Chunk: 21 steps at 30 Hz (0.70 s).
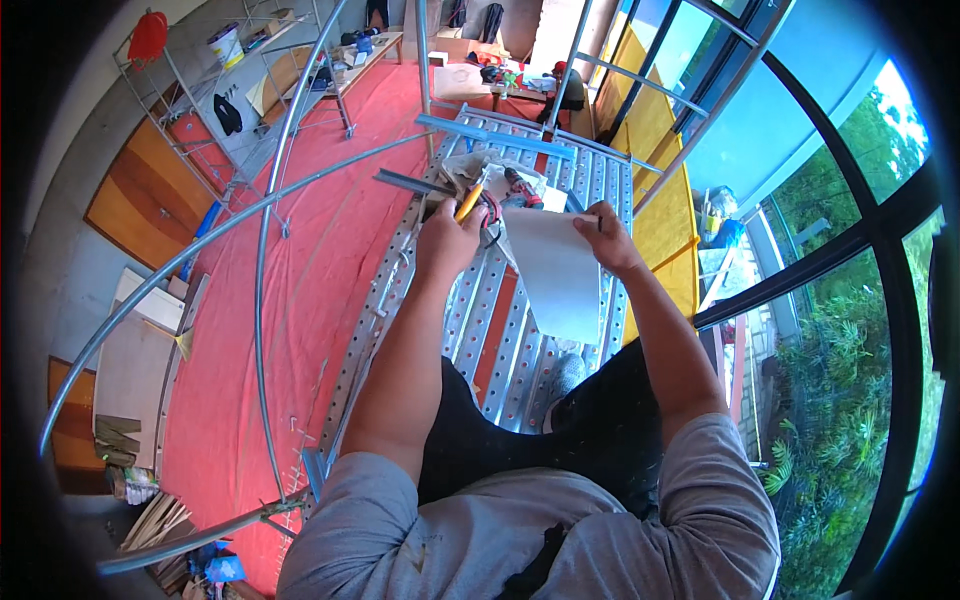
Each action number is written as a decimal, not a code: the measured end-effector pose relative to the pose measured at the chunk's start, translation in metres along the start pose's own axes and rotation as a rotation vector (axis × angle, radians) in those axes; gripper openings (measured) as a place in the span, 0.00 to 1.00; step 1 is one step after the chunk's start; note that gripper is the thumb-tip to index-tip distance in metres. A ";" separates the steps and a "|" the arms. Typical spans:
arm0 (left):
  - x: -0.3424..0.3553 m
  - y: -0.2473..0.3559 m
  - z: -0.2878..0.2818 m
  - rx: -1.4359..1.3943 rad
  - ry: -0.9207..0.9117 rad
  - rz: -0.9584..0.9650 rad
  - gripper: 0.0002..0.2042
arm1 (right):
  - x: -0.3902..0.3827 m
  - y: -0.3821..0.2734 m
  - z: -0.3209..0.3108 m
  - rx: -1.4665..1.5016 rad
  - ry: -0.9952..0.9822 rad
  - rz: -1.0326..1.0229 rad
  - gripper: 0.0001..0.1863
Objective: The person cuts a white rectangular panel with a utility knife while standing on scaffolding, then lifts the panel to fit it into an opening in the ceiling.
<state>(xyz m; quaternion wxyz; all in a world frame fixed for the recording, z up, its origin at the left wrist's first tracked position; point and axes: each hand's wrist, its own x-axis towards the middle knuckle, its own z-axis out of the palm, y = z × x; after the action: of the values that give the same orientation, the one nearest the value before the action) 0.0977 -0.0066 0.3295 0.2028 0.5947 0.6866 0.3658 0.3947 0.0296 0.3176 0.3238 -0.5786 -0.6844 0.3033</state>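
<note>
My left hand (447, 240) is closed around yellow-handled metal snips (472, 203), their blades at the left edge of a flat grey metal sheet (553, 270). My right hand (606, 238) grips the sheet's upper right corner and holds it up over the platform. I stand on perforated metal scaffold planks (480, 320), high above the floor. Just beyond my hands lies a pile of tools and crumpled plastic (505, 180), with a dark metal angle piece (410, 183) to its left.
Curved scaffold rails (262, 300) run along the left, above a red floor covering (320, 250) far below. Dark window frames (800, 270) and glass rise on the right with greenery outside. Shelving (210, 90), a workbench and wood panels stand below.
</note>
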 end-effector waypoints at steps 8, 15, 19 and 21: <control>-0.030 0.014 0.036 0.136 -0.144 0.182 0.25 | -0.010 -0.023 0.016 -0.042 -0.079 -0.177 0.20; -0.022 -0.004 0.025 0.243 -0.127 0.174 0.18 | -0.007 -0.017 0.000 -0.067 -0.065 -0.155 0.18; -0.029 0.009 0.029 0.245 -0.119 0.194 0.18 | -0.008 -0.026 -0.007 -0.276 0.005 -0.081 0.16; -0.032 0.010 0.024 0.286 -0.164 0.195 0.19 | -0.017 -0.053 -0.006 -0.617 -0.005 -0.071 0.18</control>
<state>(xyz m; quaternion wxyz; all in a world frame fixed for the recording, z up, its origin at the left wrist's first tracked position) 0.1283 -0.0308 0.3169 0.1351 0.7088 0.6520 0.2328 0.3701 0.0053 0.3620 0.1414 -0.6245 -0.7648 0.0711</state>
